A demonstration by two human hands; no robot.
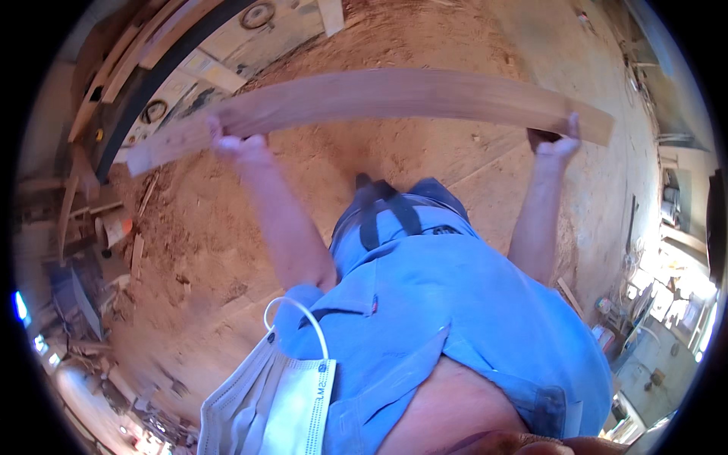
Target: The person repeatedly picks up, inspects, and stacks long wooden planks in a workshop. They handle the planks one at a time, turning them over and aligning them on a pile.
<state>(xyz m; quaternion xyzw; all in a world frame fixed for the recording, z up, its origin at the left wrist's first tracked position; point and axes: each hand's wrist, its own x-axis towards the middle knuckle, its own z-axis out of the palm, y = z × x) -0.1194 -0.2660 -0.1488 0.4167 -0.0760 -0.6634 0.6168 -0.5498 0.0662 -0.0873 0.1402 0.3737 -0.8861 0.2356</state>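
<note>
A long, flat wooden plank (379, 95) stretches across the upper part of the head view, held up off the floor in front of my body. Near its left end, my left hand (236, 142) grips the lower edge, with the thumb or a finger up against the face. My right hand (556, 142) holds the same edge close to the right end. Both hands are closed on the board, and most of the fingers are hidden under or behind it. The plank looks bare, with a brownish, lightly grained face.
Sawdust covers the brown floor (197, 303). At the upper left stands a machine or bench with round handwheels (258, 15) and stacked boards (136, 53). Clutter lines the left side, including a white bucket-like container (114, 227). A face mask (265, 402) hangs at my chest.
</note>
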